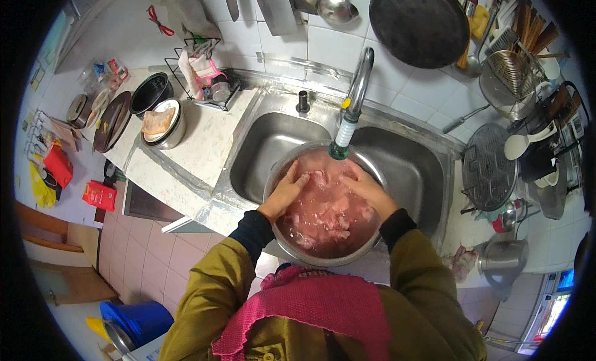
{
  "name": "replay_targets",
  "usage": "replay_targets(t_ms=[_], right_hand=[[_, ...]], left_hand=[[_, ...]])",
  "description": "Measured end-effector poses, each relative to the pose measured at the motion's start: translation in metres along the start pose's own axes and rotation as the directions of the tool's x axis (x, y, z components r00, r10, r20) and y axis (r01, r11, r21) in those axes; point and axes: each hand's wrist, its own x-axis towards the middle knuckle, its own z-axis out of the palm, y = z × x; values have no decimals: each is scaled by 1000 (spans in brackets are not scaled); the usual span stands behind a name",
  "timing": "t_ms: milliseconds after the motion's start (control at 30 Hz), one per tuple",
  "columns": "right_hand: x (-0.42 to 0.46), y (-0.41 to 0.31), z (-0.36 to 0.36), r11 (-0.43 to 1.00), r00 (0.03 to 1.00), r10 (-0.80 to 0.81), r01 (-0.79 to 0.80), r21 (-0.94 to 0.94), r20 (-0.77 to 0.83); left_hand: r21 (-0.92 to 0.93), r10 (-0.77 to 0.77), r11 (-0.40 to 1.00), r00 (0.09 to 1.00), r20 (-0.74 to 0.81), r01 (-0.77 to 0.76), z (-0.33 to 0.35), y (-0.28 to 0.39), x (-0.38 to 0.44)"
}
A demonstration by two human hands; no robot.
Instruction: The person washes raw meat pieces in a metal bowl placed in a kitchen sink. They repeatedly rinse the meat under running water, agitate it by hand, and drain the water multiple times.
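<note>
A round stainless steel basin (328, 262) rests over the double sink, holding pieces of raw meat (336, 216) in cloudy pinkish water. My left hand (286, 192) reaches into its left side, fingertips at the water. On the right side, my right hand (368, 188) dips its fingers in near the meat. Both hands have spread fingers, and I see nothing gripped, though the murky water hides some fingertips. Above the basin's far rim hangs the faucet (343, 133) with its green-tipped nozzle; whether water runs is unclear.
Sink bowls lie left (260, 151) and right (419, 174) of the basin. Stacked bowls (170, 133) and a wire rack (226, 100) stand on the left counter. A round slotted rack (490, 168) and a steel pot (505, 258) are at right. A pan (419, 25) hangs above.
</note>
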Motion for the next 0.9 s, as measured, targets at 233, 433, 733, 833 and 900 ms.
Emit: replay_targets(t_ms=[233,433,733,833,900], right_hand=[[39,6,37,853,926,346,-377,360,150],[10,-23,47,872,936,306,-349,344,175],[-34,-29,37,926,961,97,-182,330,260],[-51,-30,35,965,985,45,-86,246,169],[-61,-36,31,991,992,20,-36,127,127]], left_hand=[[-365,-144,910,976,165,196,9,-20,43],[-458,-98,869,972,215,189,6,1,19],[-225,-14,973,983,182,56,10,20,-22],[41,53,997,993,102,-57,14,18,-34],[236,117,964,992,49,-126,9,2,-34]])
